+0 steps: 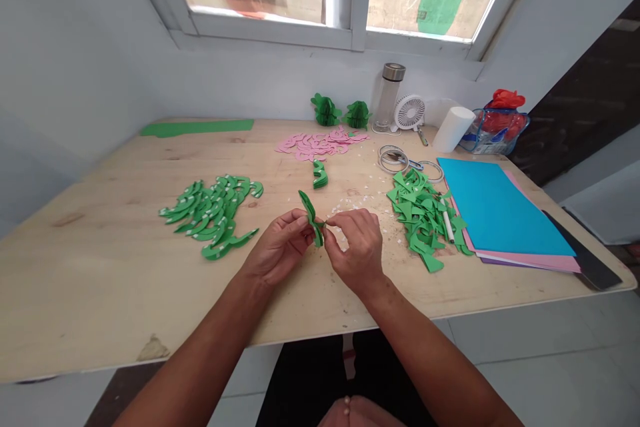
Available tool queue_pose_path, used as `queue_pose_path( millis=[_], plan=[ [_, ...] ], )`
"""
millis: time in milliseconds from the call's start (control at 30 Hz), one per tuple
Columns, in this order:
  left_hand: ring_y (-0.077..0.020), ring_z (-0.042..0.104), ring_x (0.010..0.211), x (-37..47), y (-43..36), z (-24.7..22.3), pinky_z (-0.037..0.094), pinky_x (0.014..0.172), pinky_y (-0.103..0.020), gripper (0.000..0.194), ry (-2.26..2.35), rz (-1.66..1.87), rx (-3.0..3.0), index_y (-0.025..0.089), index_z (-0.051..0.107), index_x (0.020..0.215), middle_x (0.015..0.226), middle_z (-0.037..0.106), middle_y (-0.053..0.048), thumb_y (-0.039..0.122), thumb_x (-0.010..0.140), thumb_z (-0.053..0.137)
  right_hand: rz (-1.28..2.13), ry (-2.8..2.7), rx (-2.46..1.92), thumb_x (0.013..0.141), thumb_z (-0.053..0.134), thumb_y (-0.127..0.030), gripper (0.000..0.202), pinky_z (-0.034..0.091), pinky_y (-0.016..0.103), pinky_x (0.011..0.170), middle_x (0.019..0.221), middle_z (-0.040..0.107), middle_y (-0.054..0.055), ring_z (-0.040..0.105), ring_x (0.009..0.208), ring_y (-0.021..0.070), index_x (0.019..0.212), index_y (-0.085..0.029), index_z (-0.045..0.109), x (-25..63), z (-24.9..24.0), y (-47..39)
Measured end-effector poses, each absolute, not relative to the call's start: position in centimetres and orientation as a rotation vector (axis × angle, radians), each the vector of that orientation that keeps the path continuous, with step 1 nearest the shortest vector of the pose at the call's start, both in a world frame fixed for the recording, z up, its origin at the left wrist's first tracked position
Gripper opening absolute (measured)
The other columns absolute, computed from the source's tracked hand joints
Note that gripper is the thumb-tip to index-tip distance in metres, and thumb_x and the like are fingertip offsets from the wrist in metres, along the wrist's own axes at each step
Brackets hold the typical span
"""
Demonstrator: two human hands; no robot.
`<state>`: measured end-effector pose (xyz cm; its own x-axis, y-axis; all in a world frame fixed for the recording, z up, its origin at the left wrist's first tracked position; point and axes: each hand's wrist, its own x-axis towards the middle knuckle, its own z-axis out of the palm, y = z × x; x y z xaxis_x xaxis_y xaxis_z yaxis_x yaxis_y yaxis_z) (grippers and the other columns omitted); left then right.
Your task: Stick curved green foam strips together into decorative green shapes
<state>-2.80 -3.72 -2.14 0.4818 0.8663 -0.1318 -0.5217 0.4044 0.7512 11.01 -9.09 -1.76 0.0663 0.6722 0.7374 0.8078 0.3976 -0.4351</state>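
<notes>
A folded green paper piece [311,215] is held above the table [100,240] between the thumb and fingers of the left hand [281,247]. One edge of it is pinched between the thumb and a finger of the right hand [356,247], whose grip is narrow. Beyond the hands, a small green stack [320,175] is seen near the pink cutouts [320,144]. Green curved shapes with white patches [210,210] are spread to the left of the hands. To the right, a pile of green scraps [417,213] lies beside the blue sheet [500,207], and a white marker [447,221] is rested on the scraps. Tape rolls [393,159] are placed just behind the pile.
</notes>
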Motion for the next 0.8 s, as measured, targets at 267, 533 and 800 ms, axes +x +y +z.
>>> queue_pose_path(
  millis=[267,533,800],
  plan=[
    [-0.0122,0.061,0.069,-2.83,-3.75,-2.04,0.046,0.067,-0.022,0.015,0.554,0.934,0.716,0.014,0.064,0.071,0.074,0.07,-0.004,0.02,0.066,0.077,-0.12,-1.645,-1.309,0.081,0.057,-0.019,0.003,0.038,0.035,0.073,0.081,0.068,0.004,0.058,0.08,0.02,0.082,-0.02,0.06,11.02,-1.85,-9.0],
    [-0.0118,0.061,0.069,-2.85,-3.68,-2.18,0.047,0.067,-0.021,0.015,0.549,0.938,0.715,0.014,0.064,0.071,0.074,0.069,-0.004,0.019,0.066,0.076,-0.086,-1.642,-1.288,0.081,0.057,-0.018,0.005,0.039,0.034,0.072,0.081,0.068,0.004,0.058,0.079,0.0192,0.082,-0.02,0.061,11.05,-1.74,-9.07],
    [-0.0118,0.061,0.07,-2.87,-3.7,-2.15,0.047,0.069,-0.021,0.016,0.555,0.938,0.72,0.014,0.064,0.072,0.074,0.07,-0.004,0.019,0.065,0.077,-0.091,-1.656,-1.286,0.081,0.056,-0.016,0.007,0.038,0.034,0.073,0.077,0.068,0.003,0.059,0.077,0.0175,0.078,-0.019,0.061,11.02,-1.79,-9.08]
  ],
)
